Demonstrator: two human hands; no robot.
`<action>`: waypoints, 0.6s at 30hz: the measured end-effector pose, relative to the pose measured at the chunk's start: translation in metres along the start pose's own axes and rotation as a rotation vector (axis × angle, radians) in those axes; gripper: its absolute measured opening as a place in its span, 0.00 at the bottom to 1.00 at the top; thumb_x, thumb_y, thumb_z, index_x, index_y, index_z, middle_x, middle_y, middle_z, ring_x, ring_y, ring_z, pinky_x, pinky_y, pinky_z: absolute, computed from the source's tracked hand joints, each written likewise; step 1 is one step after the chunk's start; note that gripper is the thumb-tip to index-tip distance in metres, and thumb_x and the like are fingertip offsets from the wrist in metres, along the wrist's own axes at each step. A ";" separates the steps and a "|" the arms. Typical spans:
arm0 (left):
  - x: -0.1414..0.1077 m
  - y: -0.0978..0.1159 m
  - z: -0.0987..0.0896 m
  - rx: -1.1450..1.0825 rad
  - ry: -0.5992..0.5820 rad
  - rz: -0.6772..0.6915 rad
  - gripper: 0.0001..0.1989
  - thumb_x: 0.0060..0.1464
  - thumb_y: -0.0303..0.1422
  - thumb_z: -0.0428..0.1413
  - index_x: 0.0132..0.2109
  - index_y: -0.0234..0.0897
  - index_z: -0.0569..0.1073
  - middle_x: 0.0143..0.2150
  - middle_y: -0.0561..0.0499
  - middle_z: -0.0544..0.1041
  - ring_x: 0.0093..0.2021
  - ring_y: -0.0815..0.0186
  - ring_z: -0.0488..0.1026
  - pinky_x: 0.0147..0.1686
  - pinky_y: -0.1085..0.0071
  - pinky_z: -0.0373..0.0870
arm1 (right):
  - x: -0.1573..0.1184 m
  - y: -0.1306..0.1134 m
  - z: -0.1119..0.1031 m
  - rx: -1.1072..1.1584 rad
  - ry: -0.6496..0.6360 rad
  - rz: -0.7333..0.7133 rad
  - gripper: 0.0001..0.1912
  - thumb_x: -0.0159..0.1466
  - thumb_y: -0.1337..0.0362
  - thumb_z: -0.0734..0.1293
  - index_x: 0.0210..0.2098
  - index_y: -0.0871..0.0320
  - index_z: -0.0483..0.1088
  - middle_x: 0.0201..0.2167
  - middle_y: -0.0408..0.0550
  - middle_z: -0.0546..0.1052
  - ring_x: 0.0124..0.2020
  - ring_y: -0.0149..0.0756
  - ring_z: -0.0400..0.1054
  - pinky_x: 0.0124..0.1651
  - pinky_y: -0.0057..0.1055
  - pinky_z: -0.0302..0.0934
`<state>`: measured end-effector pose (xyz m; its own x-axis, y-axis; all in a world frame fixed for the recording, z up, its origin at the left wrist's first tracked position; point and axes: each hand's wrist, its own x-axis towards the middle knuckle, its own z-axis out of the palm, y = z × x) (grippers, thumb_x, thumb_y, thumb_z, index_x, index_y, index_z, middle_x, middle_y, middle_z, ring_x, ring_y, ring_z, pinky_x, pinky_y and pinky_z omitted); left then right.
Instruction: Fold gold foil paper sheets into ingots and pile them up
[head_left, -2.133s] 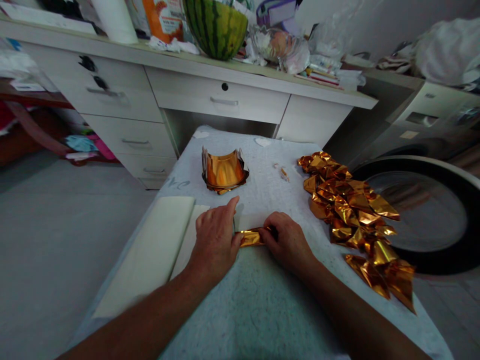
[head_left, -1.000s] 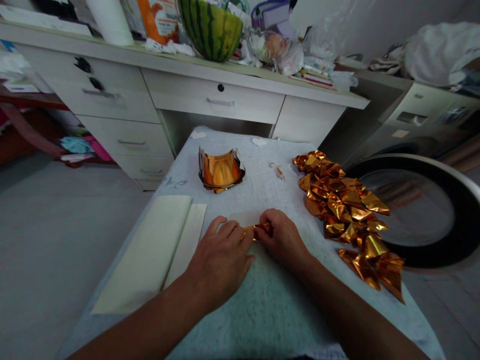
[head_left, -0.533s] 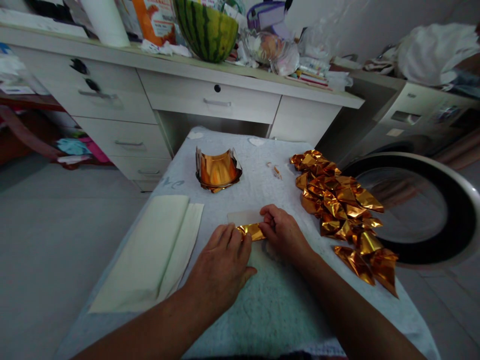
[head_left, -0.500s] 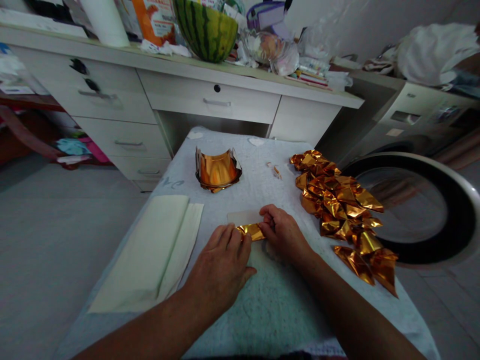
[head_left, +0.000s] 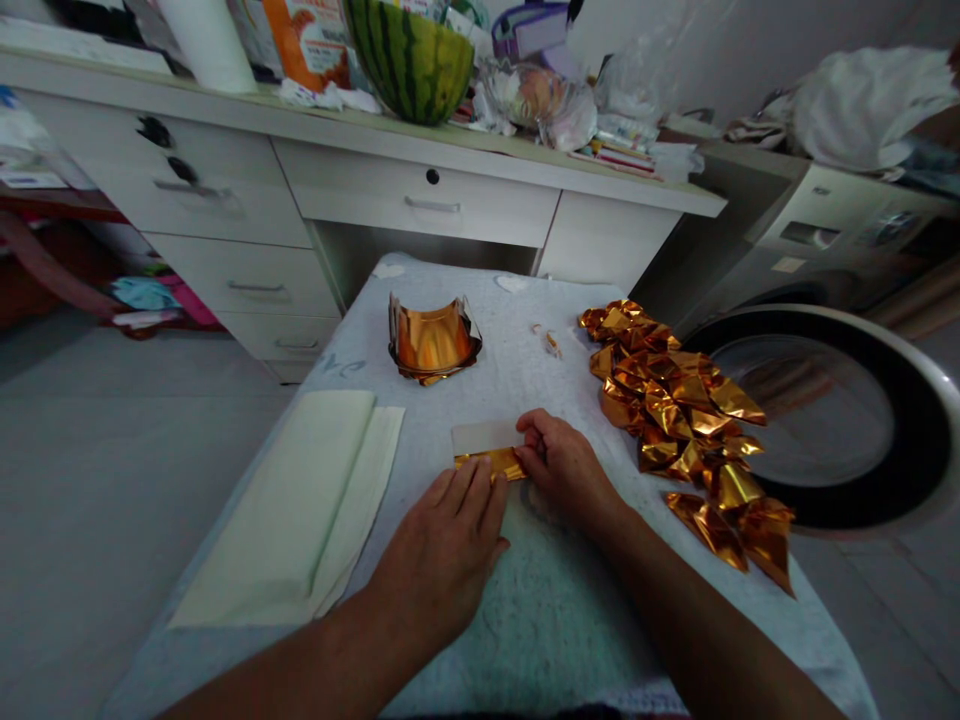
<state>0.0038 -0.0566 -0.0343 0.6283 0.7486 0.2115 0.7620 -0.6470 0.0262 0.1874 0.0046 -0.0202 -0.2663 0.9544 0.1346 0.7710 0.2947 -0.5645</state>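
Observation:
A small sheet of gold foil paper (head_left: 495, 461), folded at its near edge with a pale strip (head_left: 484, 436) beyond, lies on the cloth-covered table (head_left: 555, 620). My left hand (head_left: 454, 530) rests flat over its near left part, fingers stretched forward. The right end of the sheet is pinched between the thumb and fingers of my right hand (head_left: 559, 462). Ahead stands a curved stack of gold foil sheets (head_left: 435, 338). On the right lies a pile of folded gold foil pieces (head_left: 675, 400). Left of my hands is a folded pale cloth or paper (head_left: 292, 510).
Small scraps (head_left: 551, 342) lie near the far middle of the table. Behind it stands a white desk (head_left: 420, 190) bearing a cut watermelon (head_left: 412, 65), a plastic-covered bowl (head_left: 525, 92) and clutter. To the right, a washing machine (head_left: 825, 215) has its round door (head_left: 911, 420) open.
My left hand has slid slightly back and its fingers have shifted, so more of the folded gold strip shows at the left. My right hand keeps its pinch in nearly the same place.

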 end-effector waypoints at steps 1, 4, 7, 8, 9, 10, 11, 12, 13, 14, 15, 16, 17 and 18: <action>-0.001 0.001 0.001 0.011 0.001 0.007 0.26 0.57 0.31 0.56 0.60 0.28 0.64 0.60 0.32 0.69 0.60 0.45 0.68 0.57 0.50 0.67 | 0.000 0.000 0.000 -0.001 -0.007 0.005 0.11 0.59 0.74 0.64 0.40 0.56 0.65 0.28 0.41 0.69 0.32 0.33 0.62 0.36 0.29 0.54; -0.002 0.002 0.005 0.022 -0.007 0.009 0.26 0.57 0.31 0.55 0.61 0.27 0.63 0.61 0.31 0.68 0.61 0.45 0.66 0.58 0.50 0.67 | 0.000 -0.001 0.000 -0.010 -0.024 0.023 0.11 0.59 0.74 0.64 0.40 0.57 0.65 0.28 0.41 0.69 0.32 0.34 0.62 0.36 0.29 0.53; -0.003 0.002 0.005 0.007 -0.016 -0.002 0.25 0.57 0.31 0.54 0.60 0.27 0.64 0.62 0.30 0.68 0.62 0.45 0.66 0.58 0.49 0.67 | 0.000 -0.001 -0.001 -0.023 -0.032 0.037 0.11 0.59 0.74 0.65 0.41 0.57 0.65 0.29 0.41 0.70 0.32 0.34 0.62 0.36 0.29 0.53; -0.003 0.001 0.004 0.001 -0.018 -0.004 0.24 0.57 0.31 0.54 0.60 0.27 0.65 0.61 0.30 0.68 0.62 0.45 0.66 0.58 0.49 0.67 | 0.000 -0.002 -0.001 -0.028 -0.035 0.041 0.11 0.59 0.74 0.65 0.41 0.57 0.65 0.29 0.41 0.70 0.32 0.34 0.62 0.36 0.29 0.53; -0.003 0.001 0.004 -0.004 -0.017 -0.002 0.24 0.57 0.31 0.54 0.59 0.27 0.65 0.61 0.31 0.68 0.61 0.46 0.66 0.58 0.50 0.67 | 0.000 -0.002 -0.002 -0.032 -0.037 0.042 0.11 0.59 0.74 0.65 0.41 0.58 0.65 0.29 0.41 0.70 0.32 0.34 0.62 0.36 0.29 0.53; -0.003 0.001 0.003 -0.007 -0.014 0.001 0.23 0.58 0.31 0.54 0.59 0.27 0.65 0.61 0.31 0.68 0.61 0.46 0.66 0.58 0.50 0.67 | 0.000 -0.002 -0.002 -0.036 -0.036 0.042 0.11 0.59 0.74 0.65 0.41 0.58 0.65 0.29 0.41 0.70 0.32 0.34 0.62 0.36 0.29 0.53; -0.003 0.001 0.003 -0.007 -0.009 0.002 0.23 0.58 0.31 0.53 0.59 0.27 0.65 0.62 0.31 0.68 0.62 0.46 0.66 0.58 0.50 0.67 | 0.000 -0.003 -0.002 -0.038 -0.033 0.041 0.11 0.59 0.74 0.65 0.41 0.58 0.65 0.29 0.41 0.70 0.31 0.33 0.62 0.36 0.30 0.53; -0.003 0.001 0.003 -0.002 -0.004 0.002 0.23 0.58 0.31 0.53 0.59 0.28 0.65 0.62 0.32 0.68 0.62 0.47 0.66 0.58 0.51 0.68 | 0.000 -0.004 -0.003 -0.040 -0.031 0.040 0.11 0.59 0.74 0.65 0.41 0.57 0.65 0.29 0.41 0.70 0.31 0.33 0.62 0.36 0.30 0.53; -0.003 0.001 0.003 0.006 0.002 0.002 0.23 0.58 0.31 0.53 0.59 0.28 0.65 0.62 0.32 0.68 0.62 0.47 0.67 0.58 0.51 0.68 | 0.000 -0.004 -0.003 -0.041 -0.029 0.039 0.11 0.59 0.74 0.65 0.41 0.57 0.65 0.29 0.42 0.70 0.31 0.33 0.62 0.36 0.30 0.53; -0.003 0.001 0.004 0.014 0.006 0.002 0.23 0.58 0.31 0.53 0.60 0.28 0.65 0.62 0.32 0.68 0.61 0.47 0.67 0.58 0.51 0.68 | 0.000 -0.005 -0.003 -0.041 -0.028 0.040 0.11 0.59 0.74 0.65 0.41 0.57 0.65 0.29 0.42 0.69 0.31 0.33 0.62 0.36 0.30 0.53; -0.003 0.001 0.004 0.021 0.008 0.001 0.23 0.58 0.31 0.53 0.60 0.28 0.65 0.62 0.32 0.68 0.61 0.47 0.67 0.58 0.51 0.68 | 0.000 -0.005 -0.003 -0.041 -0.029 0.042 0.11 0.59 0.74 0.65 0.41 0.57 0.65 0.29 0.42 0.69 0.31 0.33 0.62 0.36 0.29 0.53; -0.003 0.001 0.004 0.026 0.008 0.002 0.23 0.58 0.31 0.53 0.59 0.27 0.65 0.62 0.32 0.68 0.61 0.47 0.67 0.58 0.51 0.68 | 0.000 -0.005 -0.003 -0.042 -0.032 0.044 0.11 0.59 0.75 0.65 0.40 0.57 0.65 0.28 0.41 0.69 0.31 0.33 0.62 0.36 0.29 0.53; -0.003 0.001 0.005 0.029 0.008 0.002 0.23 0.58 0.31 0.53 0.59 0.27 0.65 0.62 0.32 0.69 0.61 0.47 0.67 0.58 0.51 0.68 | 0.000 -0.005 -0.003 -0.042 -0.033 0.046 0.12 0.59 0.75 0.65 0.40 0.57 0.65 0.28 0.41 0.69 0.31 0.33 0.62 0.35 0.29 0.53; -0.003 0.002 0.005 0.031 0.008 0.002 0.23 0.58 0.31 0.53 0.59 0.27 0.66 0.61 0.32 0.69 0.61 0.47 0.67 0.57 0.51 0.68 | 0.000 -0.005 -0.003 -0.042 -0.034 0.047 0.12 0.59 0.75 0.65 0.40 0.57 0.65 0.28 0.41 0.69 0.31 0.33 0.62 0.35 0.29 0.53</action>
<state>0.0037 -0.0594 -0.0399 0.6288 0.7460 0.2192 0.7652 -0.6438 -0.0043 0.1850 0.0035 -0.0153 -0.2488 0.9652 0.0806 0.8063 0.2525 -0.5349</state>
